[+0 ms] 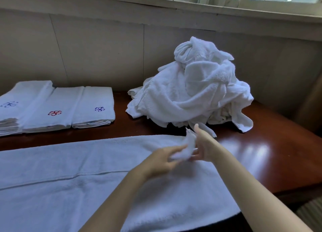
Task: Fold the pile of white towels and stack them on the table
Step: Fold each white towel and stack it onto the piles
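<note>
White terry cloth is filling most of the head view that I am monitoring from my station. At far left, three folded stacks [94, 106] are sitting side by side on the dark wooden table [264, 155], each showing a small embroidered motif on top; the leftmost one is standing tallest. At far right, the pile of unfolded towels [191, 92] is slumping against the wall [97, 53] and looking large. One towel [83, 176] is lying spread flat across the near side, running from the left border past the centre. At its far right corner [190, 144] both hands are meeting. The left hand [163, 159] is pinching the bunched corner with curled fingers. The right hand [203, 145] is touching the same corner with fingers straight and slightly apart and one digit pointing up, though blur is softening the fingertips. I am judging the task as partly done: several towels are lying folded and stacked, this one is only starting its fold, and the pile is awaiting handling.
</note>
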